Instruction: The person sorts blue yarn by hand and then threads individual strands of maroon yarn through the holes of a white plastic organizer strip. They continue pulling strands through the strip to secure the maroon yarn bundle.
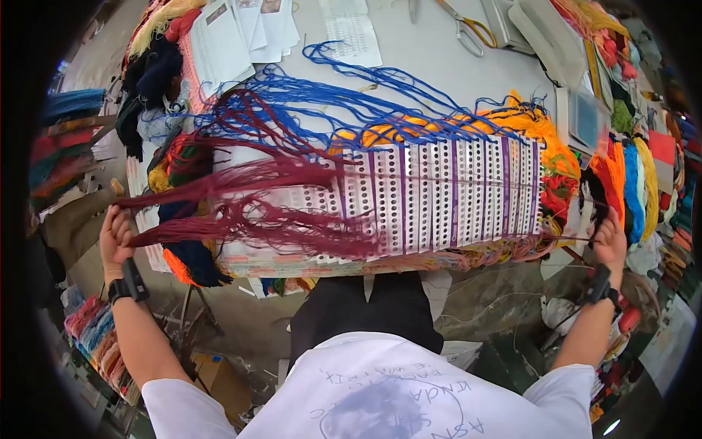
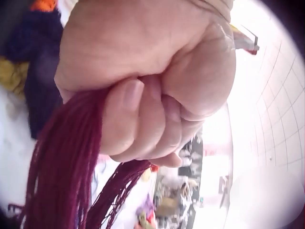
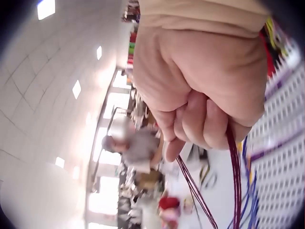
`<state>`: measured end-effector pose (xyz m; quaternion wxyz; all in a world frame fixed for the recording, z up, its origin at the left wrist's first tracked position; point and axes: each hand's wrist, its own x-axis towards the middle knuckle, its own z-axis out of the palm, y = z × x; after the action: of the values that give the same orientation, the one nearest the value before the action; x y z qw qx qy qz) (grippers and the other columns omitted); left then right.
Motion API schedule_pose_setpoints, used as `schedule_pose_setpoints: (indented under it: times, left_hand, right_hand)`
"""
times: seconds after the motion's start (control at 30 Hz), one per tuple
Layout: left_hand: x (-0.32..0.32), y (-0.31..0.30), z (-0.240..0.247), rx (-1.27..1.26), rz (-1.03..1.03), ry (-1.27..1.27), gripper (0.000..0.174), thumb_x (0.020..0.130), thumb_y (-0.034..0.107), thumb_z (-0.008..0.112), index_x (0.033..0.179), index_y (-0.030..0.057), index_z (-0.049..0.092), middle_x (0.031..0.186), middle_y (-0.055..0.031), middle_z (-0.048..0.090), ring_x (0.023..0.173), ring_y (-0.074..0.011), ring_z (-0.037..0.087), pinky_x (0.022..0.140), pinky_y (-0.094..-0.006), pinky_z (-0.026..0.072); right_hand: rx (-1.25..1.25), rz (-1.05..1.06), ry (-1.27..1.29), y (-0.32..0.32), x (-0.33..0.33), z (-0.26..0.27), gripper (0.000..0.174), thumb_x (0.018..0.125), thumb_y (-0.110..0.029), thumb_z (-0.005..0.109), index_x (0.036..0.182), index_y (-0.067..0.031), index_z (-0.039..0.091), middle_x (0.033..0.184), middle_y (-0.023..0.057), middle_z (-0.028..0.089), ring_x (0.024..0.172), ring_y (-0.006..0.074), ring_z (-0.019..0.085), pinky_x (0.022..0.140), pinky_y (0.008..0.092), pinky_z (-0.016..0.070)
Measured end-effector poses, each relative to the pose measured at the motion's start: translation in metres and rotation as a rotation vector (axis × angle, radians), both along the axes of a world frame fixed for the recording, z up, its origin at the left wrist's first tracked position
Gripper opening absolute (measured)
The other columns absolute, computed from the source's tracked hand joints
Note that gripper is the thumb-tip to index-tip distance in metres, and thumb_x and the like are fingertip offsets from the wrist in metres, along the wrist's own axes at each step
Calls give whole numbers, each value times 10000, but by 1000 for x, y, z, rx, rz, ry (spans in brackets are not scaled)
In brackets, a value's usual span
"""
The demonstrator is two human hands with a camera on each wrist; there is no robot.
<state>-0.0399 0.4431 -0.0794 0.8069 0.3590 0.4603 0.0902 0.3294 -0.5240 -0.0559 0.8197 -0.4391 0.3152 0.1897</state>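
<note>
Maroon yarn (image 1: 270,181) stretches across the table between two widely spread hands. My left hand (image 1: 117,235) grips the thick bundle at the far left; in the left wrist view its fingers (image 2: 126,114) curl tightly round the maroon strands (image 2: 66,157). At the far right, my right hand (image 1: 608,238) holds a few thin strands, and the right wrist view shows maroon threads (image 3: 234,176) leaving both sides of the curled fingers. Beneath the yarn lie white strips with rows of holes (image 1: 439,194), some edged purple. Blue yarn (image 1: 285,91) fans out behind them, over orange yarn (image 1: 395,130).
Scissors (image 1: 468,33) with orange handles lie at the back of the table, near a grey case (image 1: 545,40). Printed papers (image 1: 223,47) lie back left. Coloured yarn hanks (image 1: 640,190) hang at the right, and dark hanks (image 1: 153,73) lie at the left edge. Another person (image 3: 138,148) stands farther off.
</note>
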Motion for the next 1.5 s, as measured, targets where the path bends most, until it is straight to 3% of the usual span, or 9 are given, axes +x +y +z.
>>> schedule_pose_setpoints:
  times: [0.1,0.2,0.3,0.43,0.57,0.8,1.07,1.3,1.5]
  left_hand:
    - [-23,50,-14,-18,-42,-237,220,1003,206,382,875,77,505,605,45,301,447,-49,242,390,-201,217]
    - [117,-139,41,312,460,134,165,987,189,419,951,64,520,668,30,350,483,-47,280,417,-198,248]
    - [113,-191,-26,-137,-212,-356,250,951,190,479,1124,15,521,680,58,368,482,-32,294,399,-205,252]
    - [180,-329,-107,-264,-557,-1,345,921,173,496,1226,12,516,600,104,292,445,1,237,389,-172,193]
    - [216,-394,-164,66,-764,163,260,879,101,502,1119,58,591,585,115,352,425,-8,273,388,-194,200]
    - [227,-404,-196,85,-705,167,84,862,112,523,819,89,591,568,89,384,430,-30,312,403,-209,234]
    - [228,-400,-191,72,-739,174,126,864,183,606,818,66,600,563,81,416,447,-35,321,418,-212,248]
    - [216,-392,-197,419,-530,165,131,867,191,579,844,62,588,633,47,498,491,-49,402,433,-218,300]
    - [197,-352,-149,-384,-109,-293,142,902,97,430,952,9,530,828,-93,613,726,-206,616,768,-310,470]
  right_hand:
    - [-465,-406,-67,-140,12,21,236,976,-179,421,1123,-73,572,504,-50,207,382,65,207,376,229,183]
    - [-676,-222,-252,-75,13,53,217,928,-148,511,1112,-53,576,551,-73,282,415,25,257,365,201,209]
    - [-729,107,-260,143,-13,13,279,916,-144,493,1141,-21,603,658,-95,409,531,-9,341,457,146,263]
    - [-584,531,-186,309,-58,-102,278,853,-189,612,1077,-34,663,715,-50,566,568,37,438,494,182,346]
    - [-805,746,-375,406,-86,-182,194,789,-210,673,857,-32,709,657,62,655,580,116,593,564,272,462]
    - [-1039,777,-352,433,-99,-210,149,745,-182,713,822,-54,708,726,59,684,652,138,640,615,272,478]
    - [-1222,733,-1008,430,-127,-206,126,765,-88,618,872,-64,681,824,76,612,721,276,609,626,366,490]
    - [-1231,900,-842,417,-106,-179,182,747,-92,638,925,-73,669,878,73,575,699,274,605,629,382,499]
    - [-1560,1117,-936,414,-90,-181,147,710,-82,650,855,-88,626,903,68,543,852,257,586,645,390,489]
